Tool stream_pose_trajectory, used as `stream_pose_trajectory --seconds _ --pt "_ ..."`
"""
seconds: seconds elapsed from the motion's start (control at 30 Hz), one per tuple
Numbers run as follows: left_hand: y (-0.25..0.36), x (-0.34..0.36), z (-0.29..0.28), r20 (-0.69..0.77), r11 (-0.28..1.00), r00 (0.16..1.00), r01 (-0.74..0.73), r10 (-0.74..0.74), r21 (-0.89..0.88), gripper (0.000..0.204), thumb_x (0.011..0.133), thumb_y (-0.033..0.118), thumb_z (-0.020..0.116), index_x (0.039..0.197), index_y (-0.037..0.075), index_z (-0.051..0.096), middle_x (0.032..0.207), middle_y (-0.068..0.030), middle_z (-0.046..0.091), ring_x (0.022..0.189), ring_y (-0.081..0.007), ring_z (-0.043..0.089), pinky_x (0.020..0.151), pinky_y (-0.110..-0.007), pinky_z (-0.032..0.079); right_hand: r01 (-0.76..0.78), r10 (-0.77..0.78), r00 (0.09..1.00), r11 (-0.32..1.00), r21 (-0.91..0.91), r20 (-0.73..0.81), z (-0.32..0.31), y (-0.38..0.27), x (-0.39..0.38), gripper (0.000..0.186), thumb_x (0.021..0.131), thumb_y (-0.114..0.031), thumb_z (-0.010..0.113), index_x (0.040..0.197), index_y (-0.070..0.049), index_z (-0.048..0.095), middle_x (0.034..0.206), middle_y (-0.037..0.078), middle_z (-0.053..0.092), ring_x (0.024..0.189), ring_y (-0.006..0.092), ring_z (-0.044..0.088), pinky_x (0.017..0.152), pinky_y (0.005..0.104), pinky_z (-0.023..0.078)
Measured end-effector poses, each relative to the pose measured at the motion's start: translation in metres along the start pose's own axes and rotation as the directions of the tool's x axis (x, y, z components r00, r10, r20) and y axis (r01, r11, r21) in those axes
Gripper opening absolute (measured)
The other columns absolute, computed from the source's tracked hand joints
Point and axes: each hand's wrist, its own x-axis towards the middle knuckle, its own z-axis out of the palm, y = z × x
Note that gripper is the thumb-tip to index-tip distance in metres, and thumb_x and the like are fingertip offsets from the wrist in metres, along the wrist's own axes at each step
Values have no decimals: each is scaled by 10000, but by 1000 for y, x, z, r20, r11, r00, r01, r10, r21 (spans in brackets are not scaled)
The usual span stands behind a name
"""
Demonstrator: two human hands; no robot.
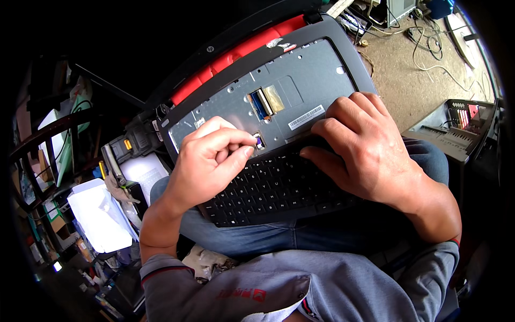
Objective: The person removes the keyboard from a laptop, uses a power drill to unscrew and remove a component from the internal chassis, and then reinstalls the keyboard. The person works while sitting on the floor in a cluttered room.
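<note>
An opened laptop (316, 70) lies across my lap, its metal deck exposed and a black keyboard (257, 190) below it. My left hand (209, 155) is closed, with index finger and thumb at a small connector slot (258, 140) with a purple tab; what they pinch is too small to make out. My right hand (359, 145) curls over the keyboard's upper edge at the right, thumb on the keys, holding it. Higher on the deck is a blue board and ribbon cable (266, 103) with yellowish tape. Behind, the dark lid (236, 37) has a red part (230, 59) beneath it.
Left are white papers (99, 217), a dark power tool (126, 145) and a cluttered rack (59, 150). Right, cables (429, 53) lie on the floor (402, 75) near an open case (445, 131) and a metal unit (397, 13). My jeans-clad legs (268, 239) support the laptop.
</note>
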Motion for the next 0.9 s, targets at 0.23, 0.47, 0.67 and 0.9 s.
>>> stream_pose_trajectory --seconds 0.23,0.47,0.67,0.9 --pt "5 11 4 -57 992 998 -33 40 125 74 796 -16 708 855 -10 665 754 -42 595 524 -76 524 490 -225 410 -5 4 1000 1000 4 12 -1 0 0 264 745 -200 779 888 -71 600 841 76 515 792 266 519 758 377 416" --pt "12 17 1 -36 945 990 -121 138 303 83 775 28 726 790 41 646 739 -54 630 551 -174 628 488 -286 476 0 0 1000 1000 6 7 1 0 -1 263 747 -199 776 888 -66 599 855 83 513 796 267 520 760 378 418" --pt "17 19 -1 23 886 982 -178 186 429 98 746 -45 730 822 -20 673 740 -63 644 528 -84 595 481 -215 453 1 -1 1000 1000 2 9 1 1 -1 268 738 -185 784 890 -55 606 853 83 518 788 262 526 758 372 421" --pt "19 19 0 7 798 951 -264 310 542 116 727 -59 724 821 -8 679 756 -75 656 538 -109 614 485 -226 468 3 -3 1000 1000 6 -3 0 1 -1 269 739 -184 788 885 -51 605 845 78 518 781 255 524 755 368 420"
